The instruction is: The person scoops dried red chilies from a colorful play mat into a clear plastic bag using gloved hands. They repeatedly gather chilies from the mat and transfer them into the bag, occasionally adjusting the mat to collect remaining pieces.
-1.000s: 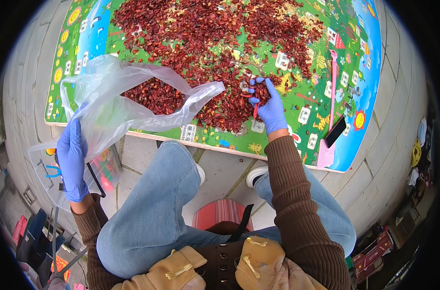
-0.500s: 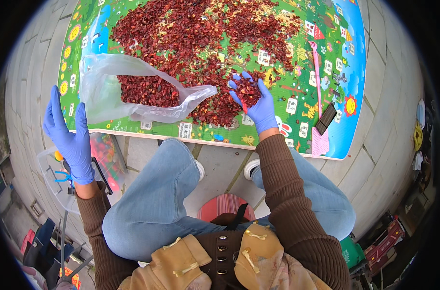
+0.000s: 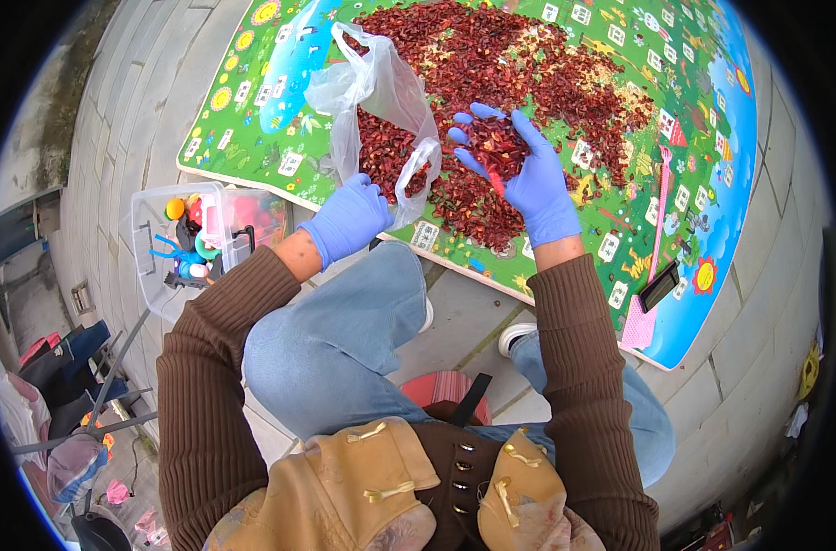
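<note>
Left hand [image 3: 349, 218]: blue-gloved, fingers closed on the rim of the bag, at the mat's near edge.
Right hand [image 3: 539, 184]: blue-gloved, curled into a cup with the thumb apart, holding a handful of dried red pieces [image 3: 454, 50] above the heap; a longer, brighter red piece shows at the handful's lower side.
Bag [image 3: 372, 83]: whitish, see-through plastic, mouth gaping, near the middle of the near edge; whether the red pieces seen through it lie inside or behind, I cannot tell.
Red pieces: spread from the near edge toward the far edge, pale seeds [image 3: 624, 89] among them.
Mat [image 3: 252, 165]: green and blue, with printed pictures.
Swatter [image 3: 638, 324]: pink, mesh end at the near right corner, a dark flat rectangular object [image 3: 659, 286] against it.
Box [image 3: 151, 275]: clear plastic, colourful toys inside, on the paving [image 3: 138, 147] by the near left corner.
</note>
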`<action>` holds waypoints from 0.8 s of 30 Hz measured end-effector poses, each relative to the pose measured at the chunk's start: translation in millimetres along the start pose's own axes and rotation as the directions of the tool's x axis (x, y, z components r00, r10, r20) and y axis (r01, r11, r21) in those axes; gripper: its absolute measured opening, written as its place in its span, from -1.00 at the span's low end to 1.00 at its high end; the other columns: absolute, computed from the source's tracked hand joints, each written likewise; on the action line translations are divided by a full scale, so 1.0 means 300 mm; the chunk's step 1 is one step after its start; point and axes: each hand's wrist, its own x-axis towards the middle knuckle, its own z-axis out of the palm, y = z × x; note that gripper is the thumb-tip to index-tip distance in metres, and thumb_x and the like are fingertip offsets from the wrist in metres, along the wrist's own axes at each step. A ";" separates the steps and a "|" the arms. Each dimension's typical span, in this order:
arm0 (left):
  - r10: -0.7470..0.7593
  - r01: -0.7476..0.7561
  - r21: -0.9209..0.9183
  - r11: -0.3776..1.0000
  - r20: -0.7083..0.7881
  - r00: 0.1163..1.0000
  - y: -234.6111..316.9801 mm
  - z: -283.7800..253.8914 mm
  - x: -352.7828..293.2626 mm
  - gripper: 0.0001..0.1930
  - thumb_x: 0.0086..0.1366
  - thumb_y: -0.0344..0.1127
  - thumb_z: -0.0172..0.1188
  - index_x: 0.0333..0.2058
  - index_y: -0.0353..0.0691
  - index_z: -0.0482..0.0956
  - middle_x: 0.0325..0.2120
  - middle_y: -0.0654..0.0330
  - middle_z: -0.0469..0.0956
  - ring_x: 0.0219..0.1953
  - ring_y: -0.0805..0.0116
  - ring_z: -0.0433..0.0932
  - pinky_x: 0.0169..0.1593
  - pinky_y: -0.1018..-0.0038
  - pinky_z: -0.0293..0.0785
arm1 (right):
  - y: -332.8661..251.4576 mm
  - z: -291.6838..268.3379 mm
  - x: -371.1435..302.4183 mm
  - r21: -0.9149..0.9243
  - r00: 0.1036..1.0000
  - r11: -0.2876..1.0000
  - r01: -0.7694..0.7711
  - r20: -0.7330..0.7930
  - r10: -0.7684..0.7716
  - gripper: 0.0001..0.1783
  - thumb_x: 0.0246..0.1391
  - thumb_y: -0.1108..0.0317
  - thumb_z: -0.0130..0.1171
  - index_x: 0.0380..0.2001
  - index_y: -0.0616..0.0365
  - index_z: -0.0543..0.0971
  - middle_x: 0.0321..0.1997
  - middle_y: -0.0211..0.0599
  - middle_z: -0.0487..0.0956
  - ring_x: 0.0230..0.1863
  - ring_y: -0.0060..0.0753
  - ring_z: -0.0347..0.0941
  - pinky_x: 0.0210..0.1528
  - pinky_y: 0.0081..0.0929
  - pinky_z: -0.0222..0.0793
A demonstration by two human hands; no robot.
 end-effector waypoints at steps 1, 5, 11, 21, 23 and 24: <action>-0.009 0.010 -0.016 1.000 0.011 1.000 0.008 0.000 -0.015 -0.74 0.17 -0.39 0.11 -0.18 0.04 0.65 -0.56 0.28 0.44 -0.34 0.28 0.53 -0.03 0.22 0.40 | 0.040 0.045 0.066 0.032 0.998 0.998 -0.059 0.031 0.058 -0.42 0.45 0.07 -0.18 0.25 0.37 0.37 0.25 0.14 0.46 0.25 0.13 0.44 0.27 0.03 0.43; -0.046 0.044 -0.020 0.999 -0.112 0.993 0.019 0.008 -0.058 -0.49 0.23 -0.39 0.07 0.15 0.23 0.51 -0.56 0.29 0.43 -0.42 0.30 0.52 -0.34 0.30 0.31 | 0.220 0.145 0.266 0.066 0.975 0.983 -0.173 -0.128 0.181 -0.46 0.43 0.15 -0.12 0.16 0.48 0.38 0.11 0.15 0.55 0.13 0.15 0.52 0.21 0.08 0.48; -0.093 0.091 -0.054 0.994 -0.036 0.995 0.014 0.014 -0.077 -0.40 0.23 -0.40 0.06 0.25 0.28 0.40 -0.58 0.28 0.42 -0.49 0.29 0.49 -0.40 0.30 0.30 | 0.376 0.155 0.331 -0.586 0.822 0.671 -0.455 -0.566 0.064 -0.33 0.29 -0.07 0.03 0.29 0.16 0.37 0.15 -0.09 0.53 -0.01 -0.17 0.55 -0.05 -0.08 0.51; -0.116 0.083 -0.222 0.972 -0.141 0.983 -0.001 0.024 -0.053 -0.28 0.19 -0.43 0.06 0.32 0.37 0.32 -0.56 0.28 0.44 -0.50 0.30 0.47 -0.36 0.31 0.31 | -0.041 -0.562 -0.227 -0.836 0.725 -0.162 -0.524 -0.338 -0.601 -0.21 0.17 -0.05 0.23 0.36 0.08 0.32 0.33 0.17 0.36 0.28 0.11 0.35 0.26 -0.08 0.32; -0.196 0.157 -0.242 0.957 -0.145 0.970 -0.016 0.017 -0.037 -0.26 0.14 -0.47 0.08 0.33 0.29 0.33 -0.55 0.26 0.42 -0.50 0.28 0.45 -0.32 0.29 0.29 | -0.043 -0.701 -0.378 -0.602 0.613 -0.281 -0.748 -0.463 -0.641 -0.08 0.08 -0.17 0.28 0.42 -0.05 0.24 0.46 0.25 0.14 0.45 0.39 -0.01 0.42 0.07 0.07; -0.223 0.189 -0.219 0.957 -0.143 0.964 -0.024 0.008 -0.029 -0.24 0.14 -0.47 0.07 0.35 0.28 0.30 -0.56 0.26 0.40 -0.51 0.28 0.44 -0.32 0.28 0.28 | -0.031 -0.747 -0.414 -0.563 0.579 -0.279 -0.778 -0.472 -0.665 -0.05 0.06 -0.23 0.26 0.45 -0.16 0.19 0.50 0.22 0.06 0.45 0.44 -0.03 0.38 0.19 0.08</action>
